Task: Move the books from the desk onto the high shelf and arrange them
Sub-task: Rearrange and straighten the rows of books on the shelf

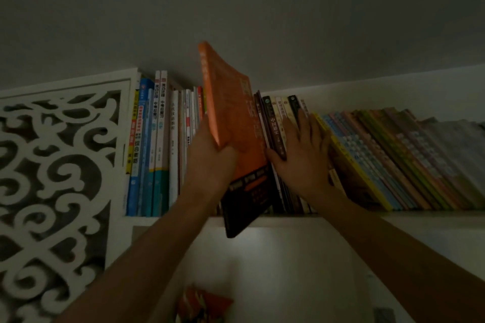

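Up on the high shelf (433,217), upright books on the left and leaning books (388,160) on the right leave a narrow gap. Into it goes the orange book (237,123), long axis upright, its lower end still near of the shelf edge. Left hand (210,155) grips its spine; right hand (301,157), fingers (305,123) straight, presses the leaning books rightward.

Both forearms were bare up to the frame edge, no sleeve showing. The left hand (210,157) and the right hand (301,157) wore nothing below the fingers: wrists plain, backs of hands uncovered. The light was dim.
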